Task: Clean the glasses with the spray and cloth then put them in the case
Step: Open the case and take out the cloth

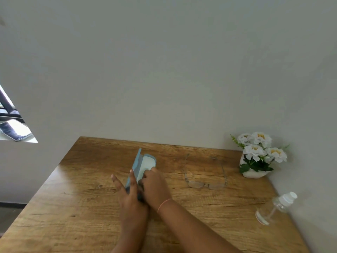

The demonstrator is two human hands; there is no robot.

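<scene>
Both hands are gathered at the case (146, 161), left of the table's (82, 207) middle. The left hand (127, 192) is laid with straight, spread fingers against the raised lid, so the lid is propped upright and the pale inside is left exposed. The right hand (155, 185) is set at the near end of the tray, its fingers curled down into it. Whether anything is pinched there, perhaps the cloth, cannot be told, and no cloth is plainly seen. The glasses (206, 184) are lying right of the case, apart from it, with temples unfolded toward the wall. The spray (273, 209) is lying on its side at the near right, well apart from both hands and untouched. Cleaning is judged not yet begun.
</scene>
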